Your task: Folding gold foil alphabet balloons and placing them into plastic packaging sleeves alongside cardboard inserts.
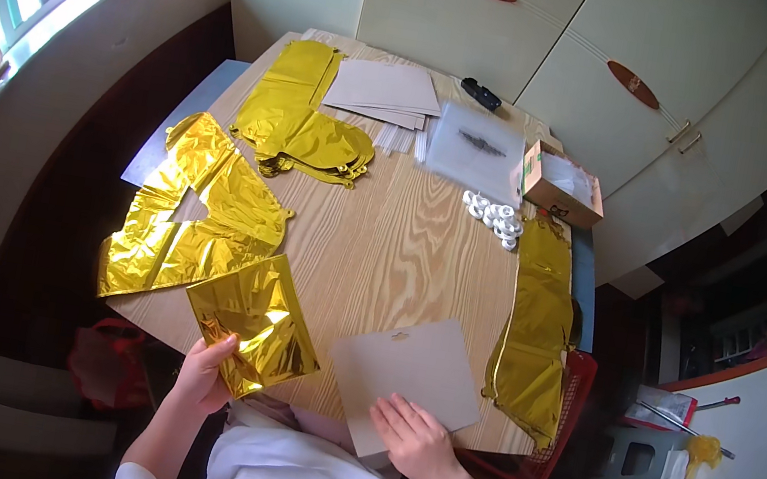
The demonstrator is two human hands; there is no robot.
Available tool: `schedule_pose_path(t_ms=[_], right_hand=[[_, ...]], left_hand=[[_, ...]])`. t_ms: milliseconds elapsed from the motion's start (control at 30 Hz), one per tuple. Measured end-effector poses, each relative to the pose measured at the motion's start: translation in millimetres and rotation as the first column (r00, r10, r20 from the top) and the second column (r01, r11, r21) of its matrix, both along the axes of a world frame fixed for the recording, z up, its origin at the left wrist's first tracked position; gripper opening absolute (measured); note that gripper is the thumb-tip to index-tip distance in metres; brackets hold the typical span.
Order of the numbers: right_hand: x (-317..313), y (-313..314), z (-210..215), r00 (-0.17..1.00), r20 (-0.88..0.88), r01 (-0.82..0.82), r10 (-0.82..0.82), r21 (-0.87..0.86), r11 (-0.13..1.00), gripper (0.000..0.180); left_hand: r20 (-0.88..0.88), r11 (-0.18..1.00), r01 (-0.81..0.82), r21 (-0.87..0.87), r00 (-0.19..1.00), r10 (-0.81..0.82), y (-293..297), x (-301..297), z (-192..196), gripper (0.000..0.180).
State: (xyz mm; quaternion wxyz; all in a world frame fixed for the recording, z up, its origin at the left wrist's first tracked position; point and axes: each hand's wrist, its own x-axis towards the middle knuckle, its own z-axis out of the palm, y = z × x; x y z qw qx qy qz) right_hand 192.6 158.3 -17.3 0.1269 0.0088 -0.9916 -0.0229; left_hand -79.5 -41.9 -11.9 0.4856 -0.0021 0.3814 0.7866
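Folded gold foil balloon (275, 313), gripped by your left hand (208, 381): probably light, slippery, crease-prone, best held edgewise; beige cardboard sheet (413, 366), likely stiff, under your flattened right hand (416, 440).

Wood-grain table (393, 241), gold foil pieces (289, 107), card stack (382, 87), clear plastic (457, 166), white rolls (498, 220), carton (562, 201), loose card (412, 371) in front

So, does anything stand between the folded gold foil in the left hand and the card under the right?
Nothing visible does: between the folded gold foil in the left hand and the card under the right hand, only bare tabletop shows.
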Motion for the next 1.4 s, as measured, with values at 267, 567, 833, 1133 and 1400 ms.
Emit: schedule_pose_path(t_ms=[267, 567, 833, 1133, 1400], right_hand=[[-90.8, -31.4, 12.7, 0.979, 0.079, 0.203, -0.19, -0.218, 0.955, 0.061], [-51.2, 74.0, 23.8, 0.975, 0.222, 0.043, 0.008, -0.226, 0.973, 0.05], [-56.5, 16.0, -32.0, 0.95, 0.068, 0.307, -0.306, -0.4, 0.864, 0.055], [-93.4, 49.5, -6.2, 0.993, -0.02, 0.078, -0.118, -0.642, 0.763, 0.046], [-142.5, 87.6, -21.9, 0.989, 0.086, -0.085, 0.124, -0.358, 0.93, 0.062]], left_hand=[[0.017, 0.996, -0.09, -0.008, 0.996, 0.09, -6.5, -0.9, -4.1, 0.037], [0.219, 0.988, 0.023, -0.152, 0.976, 0.011, -3.2, 58.4, -13.2, 0.037], [0.248, 0.982, 0.023, -0.186, 0.968, 0.025, 26.3, 80.7, -15.1, 0.033], [0.19, 0.952, 0.144, -0.271, 0.977, -0.093, 50.5, 49.3, -3.3, 0.032], [0.182, 0.946, 0.172, -0.276, 0.975, -0.124, 68.5, 46.0, 6.4, 0.031]])
